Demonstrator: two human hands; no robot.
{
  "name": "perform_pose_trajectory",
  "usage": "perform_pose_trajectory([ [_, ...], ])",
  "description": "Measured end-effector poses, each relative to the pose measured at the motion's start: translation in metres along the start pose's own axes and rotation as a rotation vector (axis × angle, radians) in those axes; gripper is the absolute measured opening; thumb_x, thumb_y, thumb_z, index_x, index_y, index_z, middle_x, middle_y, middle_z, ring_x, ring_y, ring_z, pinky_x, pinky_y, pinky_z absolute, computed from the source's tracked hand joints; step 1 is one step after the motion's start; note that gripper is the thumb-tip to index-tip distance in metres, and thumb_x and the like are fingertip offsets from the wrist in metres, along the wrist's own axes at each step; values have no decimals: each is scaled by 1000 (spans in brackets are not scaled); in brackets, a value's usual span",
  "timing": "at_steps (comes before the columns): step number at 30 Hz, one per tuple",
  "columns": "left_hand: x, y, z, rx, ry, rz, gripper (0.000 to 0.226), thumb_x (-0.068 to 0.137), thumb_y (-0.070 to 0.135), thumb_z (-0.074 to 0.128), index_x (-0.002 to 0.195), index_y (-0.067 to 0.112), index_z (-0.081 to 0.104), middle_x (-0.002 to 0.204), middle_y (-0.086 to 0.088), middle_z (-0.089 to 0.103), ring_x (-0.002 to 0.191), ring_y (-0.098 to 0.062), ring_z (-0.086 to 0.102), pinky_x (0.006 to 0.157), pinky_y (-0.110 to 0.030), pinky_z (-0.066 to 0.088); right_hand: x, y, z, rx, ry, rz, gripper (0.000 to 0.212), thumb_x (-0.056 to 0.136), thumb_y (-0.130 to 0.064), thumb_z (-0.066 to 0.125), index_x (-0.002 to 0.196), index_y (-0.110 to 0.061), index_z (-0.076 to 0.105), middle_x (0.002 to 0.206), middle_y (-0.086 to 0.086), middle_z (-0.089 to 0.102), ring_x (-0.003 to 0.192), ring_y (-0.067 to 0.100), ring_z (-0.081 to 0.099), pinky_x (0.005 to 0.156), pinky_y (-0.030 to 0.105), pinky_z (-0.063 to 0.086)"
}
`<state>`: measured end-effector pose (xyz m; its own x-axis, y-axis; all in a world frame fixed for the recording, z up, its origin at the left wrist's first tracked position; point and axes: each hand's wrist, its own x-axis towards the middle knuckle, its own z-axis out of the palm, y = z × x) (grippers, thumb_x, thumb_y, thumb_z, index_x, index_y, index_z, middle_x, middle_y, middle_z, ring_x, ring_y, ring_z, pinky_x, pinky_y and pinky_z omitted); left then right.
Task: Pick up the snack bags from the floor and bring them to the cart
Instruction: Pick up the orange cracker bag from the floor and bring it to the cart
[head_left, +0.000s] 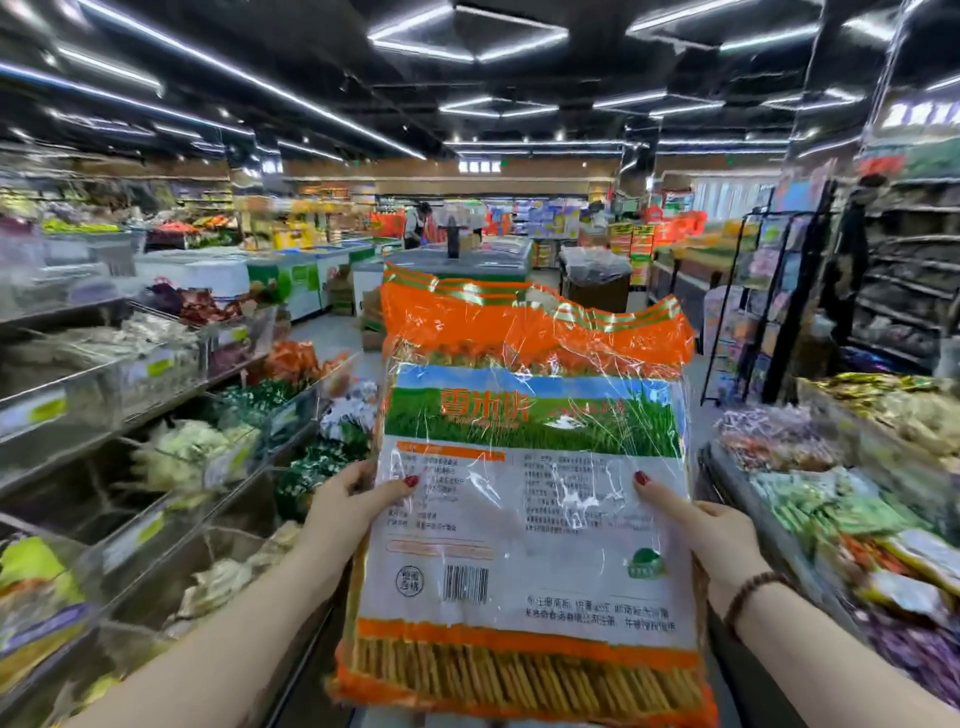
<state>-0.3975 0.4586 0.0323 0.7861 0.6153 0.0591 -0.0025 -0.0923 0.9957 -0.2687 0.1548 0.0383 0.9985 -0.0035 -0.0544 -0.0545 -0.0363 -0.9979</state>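
I hold a stack of large orange, green and white snack bags (524, 499) upright in front of me, back label facing me. The stack looks like more than one bag, with a second orange top edge behind the front one. My left hand (345, 506) grips the left edge, thumb on the front. On the right edge, my right hand (701, 525) grips the same way; a bead bracelet is on that wrist. No cart shows in the view.
Tiered clear bins of loose sweets (171, 457) line the left side. More bins of wrapped snacks (852, 499) stand at the right, with a black wire rack (763, 312) beyond. The aisle runs ahead to chest freezers (457, 262); people stand far off.
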Motion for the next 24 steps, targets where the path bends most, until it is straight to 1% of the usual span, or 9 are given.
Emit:
perform_pose_trajectory([
  [3,63,5,12,37,20,53,12,79,13,76,90,16,70,82,-3,76,72,-22,72,63,-30,58,63,-2,32,2,-44,18,52,65,-46,83,64,-11,45,49,-2,45,56,18,41,55,31,33],
  [6,128,15,28,86,24,95,13,78,19,78,81,26,67,73,7,75,73,-22,70,73,-37,57,131,-11,61,14,-83,49,60,65,-48,82,85,4,60,74,4,53,66,18,48,73,36,47],
  [8,169,17,35,97,39,96,21,69,32,85,78,31,66,67,15,73,75,-20,69,77,-37,55,170,-19,80,-35,-91,61,77,58,-55,82,94,9,61,84,8,56,73,21,50,81,37,45],
  [10,212,18,39,92,48,92,47,52,49,84,91,26,73,81,6,77,82,-22,72,82,-41,57,206,-28,101,-30,-93,60,69,60,-55,81,88,4,60,90,16,63,76,23,51,82,37,44],
  [12,250,21,42,88,62,91,73,48,54,85,109,17,72,91,1,77,86,-20,72,85,-42,57,235,-37,125,-13,-91,85,62,66,-51,80,84,4,58,86,16,62,72,22,49,81,37,45],
  [14,292,20,44,74,68,79,68,56,48,88,111,13,72,87,10,76,85,-11,72,87,-40,56,265,-42,147,11,-89,85,55,65,-52,80,73,-5,52,72,9,54,64,20,46,69,34,44],
  [18,381,14,48,82,96,112,88,40,70,85,110,18,73,98,4,75,96,-21,70,92,-44,54,333,-48,192,-3,-76,107,70,56,-62,81,86,-6,52,85,7,56,71,21,50,64,31,41],
  [22,470,3,53,87,73,112,41,64,46,86,93,20,75,84,4,74,75,-2,70,68,-18,55,393,-52,238,-24,-26,101,68,58,-58,83,84,-4,52,84,12,60,74,25,55,69,36,46],
  [24,515,-3,54,116,56,81,55,57,56,87,95,19,75,89,1,76,79,-11,72,77,-29,58,420,-52,260,-19,-1,77,64,60,-53,84,87,-2,55,86,15,62,74,26,56,69,36,46],
])
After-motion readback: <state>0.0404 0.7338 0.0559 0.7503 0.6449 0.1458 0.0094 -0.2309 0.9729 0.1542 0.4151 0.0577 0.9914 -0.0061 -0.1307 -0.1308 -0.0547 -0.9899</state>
